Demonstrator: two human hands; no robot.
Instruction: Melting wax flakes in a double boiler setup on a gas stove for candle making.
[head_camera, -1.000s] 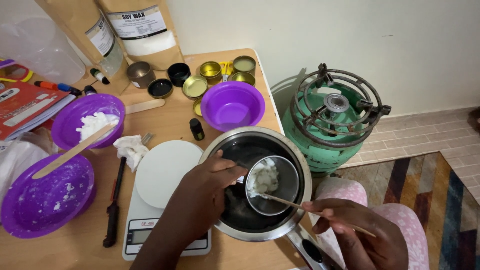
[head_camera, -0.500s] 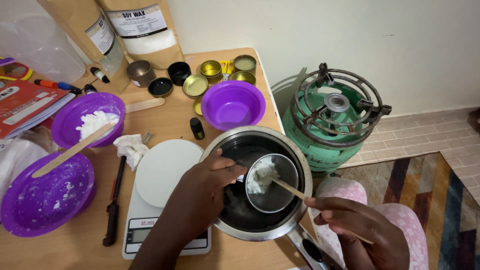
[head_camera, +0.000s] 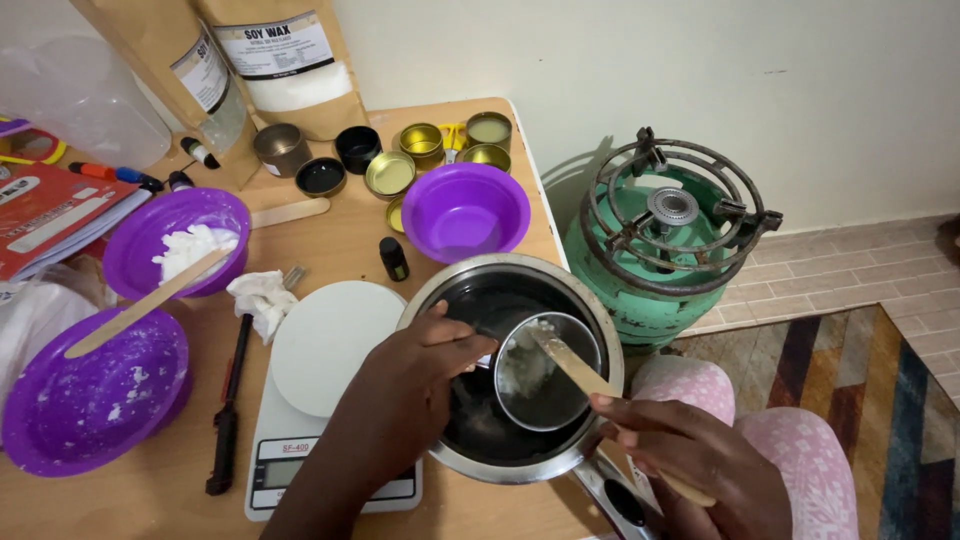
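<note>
Crowded light wooden tabletop (head_camera: 330, 240) against a pale wall, with a green gas cylinder topped by a ring burner (head_camera: 665, 240) standing on the floor well beyond the fingertips. Left hand (head_camera: 405, 385) reaching into the large steel saucepan (head_camera: 515, 370), fingers (head_camera: 465, 345) pinched on the rim of the small round metal cup (head_camera: 548, 370), seemingly to steady it inside the pan; right hand (head_camera: 690, 465) curled tight around the flat wooden stick (head_camera: 575, 365), tip angled down into the cup, seemingly for stirring. Between both sets of fingers, soft white wax lumps (head_camera: 520, 368) heaped against the cup's left wall, part glossy, rest of its floor bare and dark.
</note>
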